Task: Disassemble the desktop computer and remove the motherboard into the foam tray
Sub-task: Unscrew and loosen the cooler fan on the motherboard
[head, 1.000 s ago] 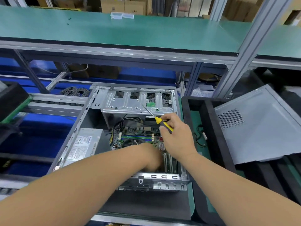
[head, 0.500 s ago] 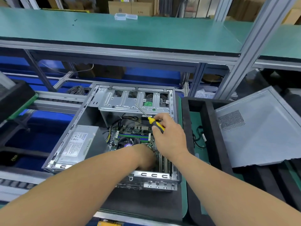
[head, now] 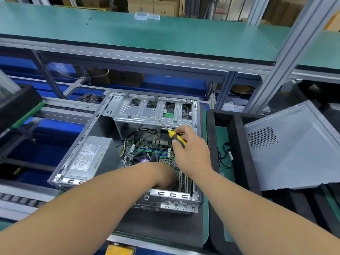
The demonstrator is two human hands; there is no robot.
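Green motherboard is lying inside the open grey metal computer case. Above it, the right hand is gripping a yellow-and-black-handled screwdriver. The left hand is reaching onto the board, its fingers hidden.

Yellow-and-black screwdriver, green motherboard, grey case.

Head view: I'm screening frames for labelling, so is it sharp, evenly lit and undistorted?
Head view: even light; straight shelf edges bow from the wide lens; motherboard fairly sharp; label print on the power supply too soft to read.

Probably an electronics assembly line, green workbench, conveyor rollers
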